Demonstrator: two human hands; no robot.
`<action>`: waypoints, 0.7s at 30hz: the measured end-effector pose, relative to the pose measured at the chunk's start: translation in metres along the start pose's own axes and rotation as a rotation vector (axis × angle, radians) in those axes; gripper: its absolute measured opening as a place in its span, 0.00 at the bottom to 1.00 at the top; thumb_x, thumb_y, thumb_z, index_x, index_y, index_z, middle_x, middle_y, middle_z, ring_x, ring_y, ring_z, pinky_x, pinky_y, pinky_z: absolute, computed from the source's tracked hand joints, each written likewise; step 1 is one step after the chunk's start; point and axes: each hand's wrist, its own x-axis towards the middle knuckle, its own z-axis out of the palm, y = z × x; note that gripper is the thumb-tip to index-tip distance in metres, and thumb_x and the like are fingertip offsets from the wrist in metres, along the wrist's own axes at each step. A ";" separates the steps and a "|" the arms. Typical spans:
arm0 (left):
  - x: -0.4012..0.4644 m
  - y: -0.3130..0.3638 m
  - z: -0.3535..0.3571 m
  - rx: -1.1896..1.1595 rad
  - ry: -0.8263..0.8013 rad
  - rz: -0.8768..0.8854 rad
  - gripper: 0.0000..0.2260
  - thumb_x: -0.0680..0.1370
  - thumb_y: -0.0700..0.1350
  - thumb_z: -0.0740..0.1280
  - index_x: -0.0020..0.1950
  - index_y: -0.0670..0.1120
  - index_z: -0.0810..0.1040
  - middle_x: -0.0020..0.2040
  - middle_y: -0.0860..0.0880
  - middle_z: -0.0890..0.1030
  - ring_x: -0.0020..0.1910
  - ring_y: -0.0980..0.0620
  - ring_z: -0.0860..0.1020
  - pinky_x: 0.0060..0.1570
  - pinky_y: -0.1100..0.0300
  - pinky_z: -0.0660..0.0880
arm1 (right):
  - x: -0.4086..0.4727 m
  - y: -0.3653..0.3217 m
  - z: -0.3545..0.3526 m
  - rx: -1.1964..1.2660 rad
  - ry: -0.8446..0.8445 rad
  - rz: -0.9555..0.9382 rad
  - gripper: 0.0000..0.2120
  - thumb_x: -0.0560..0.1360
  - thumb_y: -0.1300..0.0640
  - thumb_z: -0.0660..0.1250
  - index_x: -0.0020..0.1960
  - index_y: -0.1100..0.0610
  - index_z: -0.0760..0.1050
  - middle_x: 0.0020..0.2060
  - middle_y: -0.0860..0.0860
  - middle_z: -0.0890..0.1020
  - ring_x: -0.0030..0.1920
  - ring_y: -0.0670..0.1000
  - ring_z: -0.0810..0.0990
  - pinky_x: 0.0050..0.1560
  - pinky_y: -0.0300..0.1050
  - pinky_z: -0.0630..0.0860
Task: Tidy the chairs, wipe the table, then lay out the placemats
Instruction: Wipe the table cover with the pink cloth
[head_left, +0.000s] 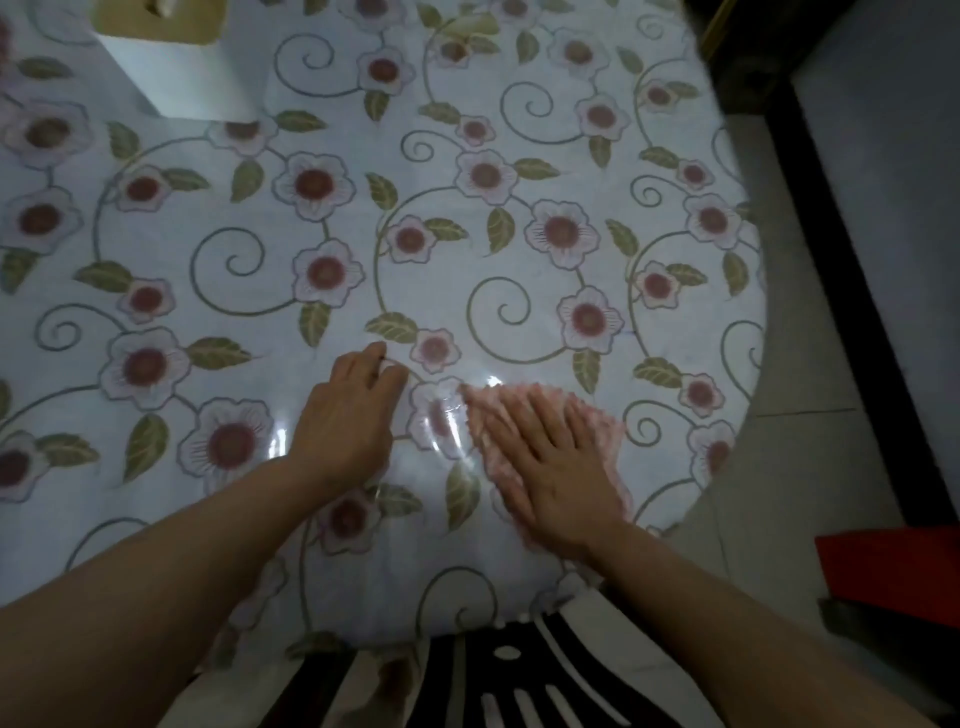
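**Pressing the pink cloth flat on the flowered table**

Pressing down with my right hand (550, 462), I have the palm flat and the fingers spread straight on a pink cloth (605, 436), which lies on the table (467, 130) near its front edge, toward the right side. The cloth's fuzzy border shows beyond my fingertips and along the outer side of my hand; nothing is curled around it, the hand simply lies open on top. My left hand (345, 415) is just beside it, apart from the cloth, resting on the bare tablecloth with the fingers loosely bent and the tips touching the surface; it holds nothing.

A glossy cover printed with pink flowers, green leaves and curling vines lies over the table, and it catches bright glare between my two hands. At the back left corner stands a white box (176, 67) with a tan top. The table's right edge curves round, and past it are a pale tiled floor (795, 364) and a dark strip running along it. Something red (893, 571) sits low at the right, well off the table. Below the front edge, a black chair (498, 675) with pale slots shows between my arms.

Both forearms reach forward from the bottom corners and angle inward, the wrists low to the surface.
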 end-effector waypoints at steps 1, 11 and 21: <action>-0.007 -0.009 -0.001 -0.003 -0.003 -0.022 0.25 0.70 0.38 0.65 0.66 0.44 0.67 0.74 0.40 0.60 0.69 0.39 0.61 0.55 0.44 0.70 | 0.000 -0.012 0.001 0.016 0.013 0.057 0.29 0.78 0.46 0.49 0.77 0.53 0.50 0.77 0.55 0.51 0.76 0.59 0.45 0.73 0.64 0.48; -0.071 -0.083 -0.008 -0.061 0.064 -0.202 0.21 0.75 0.40 0.63 0.68 0.45 0.67 0.74 0.39 0.60 0.69 0.40 0.60 0.59 0.45 0.70 | 0.059 -0.129 0.011 -0.062 -0.086 -0.571 0.28 0.78 0.46 0.49 0.76 0.48 0.50 0.77 0.51 0.51 0.77 0.55 0.45 0.74 0.61 0.45; -0.056 -0.110 -0.010 -0.067 0.104 -0.380 0.23 0.73 0.40 0.64 0.67 0.45 0.65 0.74 0.42 0.59 0.70 0.42 0.59 0.61 0.47 0.66 | 0.073 -0.168 0.024 -0.051 -0.113 -0.731 0.32 0.75 0.45 0.52 0.77 0.50 0.51 0.76 0.52 0.56 0.76 0.59 0.49 0.73 0.62 0.44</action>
